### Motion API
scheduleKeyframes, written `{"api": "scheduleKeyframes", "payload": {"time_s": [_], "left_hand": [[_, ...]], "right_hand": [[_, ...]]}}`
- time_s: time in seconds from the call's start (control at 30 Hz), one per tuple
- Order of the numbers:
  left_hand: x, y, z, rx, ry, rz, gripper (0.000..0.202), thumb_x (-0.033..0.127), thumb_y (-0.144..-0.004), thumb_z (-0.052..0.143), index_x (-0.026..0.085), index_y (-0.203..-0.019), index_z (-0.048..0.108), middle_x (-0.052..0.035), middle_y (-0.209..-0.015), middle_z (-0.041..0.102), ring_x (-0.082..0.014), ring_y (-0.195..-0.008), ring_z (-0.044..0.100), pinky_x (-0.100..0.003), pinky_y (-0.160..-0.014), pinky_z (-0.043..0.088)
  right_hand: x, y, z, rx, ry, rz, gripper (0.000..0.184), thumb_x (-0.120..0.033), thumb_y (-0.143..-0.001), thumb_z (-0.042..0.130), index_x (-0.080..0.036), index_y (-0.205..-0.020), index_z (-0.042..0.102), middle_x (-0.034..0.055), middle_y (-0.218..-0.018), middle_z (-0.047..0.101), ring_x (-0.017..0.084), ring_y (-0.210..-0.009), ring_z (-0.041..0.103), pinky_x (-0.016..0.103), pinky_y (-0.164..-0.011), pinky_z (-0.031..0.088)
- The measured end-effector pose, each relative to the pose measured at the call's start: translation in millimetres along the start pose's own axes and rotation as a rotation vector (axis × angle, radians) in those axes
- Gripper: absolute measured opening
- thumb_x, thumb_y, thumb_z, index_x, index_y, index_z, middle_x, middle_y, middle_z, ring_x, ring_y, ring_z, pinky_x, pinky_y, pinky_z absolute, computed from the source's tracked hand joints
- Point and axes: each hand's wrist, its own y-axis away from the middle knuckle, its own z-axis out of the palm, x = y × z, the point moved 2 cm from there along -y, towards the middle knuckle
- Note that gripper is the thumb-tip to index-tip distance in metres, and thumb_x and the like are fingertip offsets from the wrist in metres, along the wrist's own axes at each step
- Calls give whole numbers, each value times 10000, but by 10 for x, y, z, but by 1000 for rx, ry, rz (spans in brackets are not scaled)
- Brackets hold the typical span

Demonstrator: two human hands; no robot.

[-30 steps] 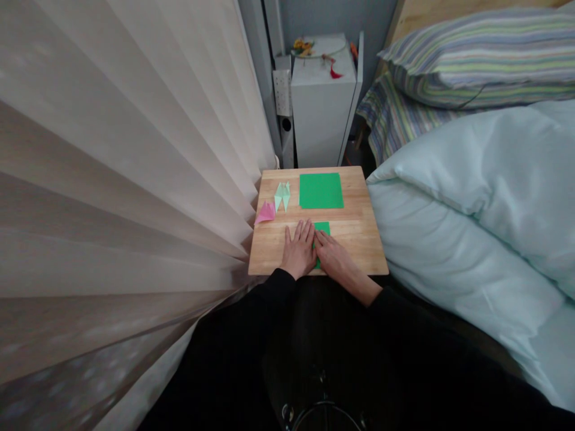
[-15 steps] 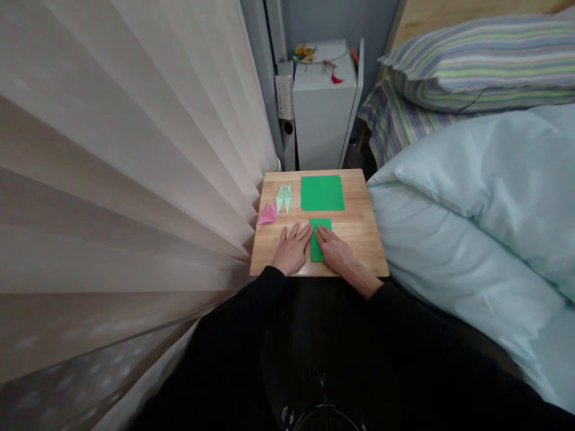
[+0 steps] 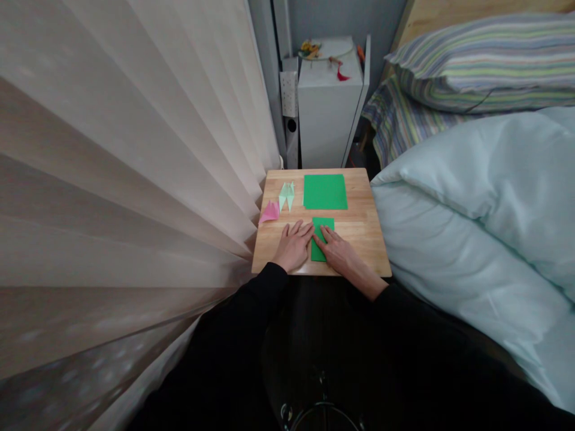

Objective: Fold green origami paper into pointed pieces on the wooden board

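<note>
A small wooden table (image 3: 363, 245) stands in front of me. On its near half lies a folded strip of green paper (image 3: 321, 236). My left hand (image 3: 291, 246) lies flat on the wood just left of the strip, fingers stretched out and touching its left edge. My right hand (image 3: 338, 250) lies flat on the strip's right side, fingers spread and pressing it down. Neither hand grips anything.
A full green sheet (image 3: 325, 191) lies at the table's far side, with a pale green folded piece (image 3: 286, 195) and a pink folded piece (image 3: 269, 212) to its left. A curtain (image 3: 135, 179) hangs left, a duvet (image 3: 485, 197) is right, a white cabinet (image 3: 329, 114) behind.
My left hand slid leftward off the green strip, uncovering its full length. My right hand stayed pressed on the strip. The view shifted slightly.
</note>
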Motion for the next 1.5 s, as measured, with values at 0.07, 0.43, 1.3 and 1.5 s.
{"api": "scheduleKeyframes", "payload": {"time_s": [0.07, 0.43, 1.3, 1.5], "left_hand": [[8, -3, -4, 15, -2, -1, 538, 227, -1031, 357, 211, -1546, 511, -55, -1643, 486, -299, -1565, 342, -591, -1269, 252], [-24, -34, -60, -42, 29, -2, 564, 189, -992, 399, 211, -1543, 518, -41, -1656, 467, -324, -1570, 317, -605, -1255, 262], [61, -48, -76, -104, -11, -23, 697, 447, -971, 573, 182, -1598, 422, -110, -1691, 395, -368, -1606, 229, -699, -1254, 199], [4, -141, -151, -211, -31, -69, 975, 563, -872, 691, 176, -1664, 272, -147, -1757, 210, -430, -1625, 114, -720, -1246, 180]], "right_hand": [[-42, 20, -36, -22, 13, -18, 597, -3, -962, 434, -106, -1539, 543, 262, -1629, 427, 349, -1541, 405, 467, -1249, 372], [-237, 239, -245, -98, 111, 52, 586, -64, -1006, 455, -284, -1538, 563, 224, -1651, 419, 421, -1530, 405, 598, -1193, 380], [36, 181, -206, -144, 72, 68, 658, -203, -964, 598, -63, -1585, 432, 224, -1690, 336, 370, -1546, 390, 591, -1199, 417], [9, 163, -209, -138, 72, 76, 660, -207, -948, 646, -110, -1576, 466, 225, -1676, 370, 373, -1527, 422, 622, -1189, 415]]}}
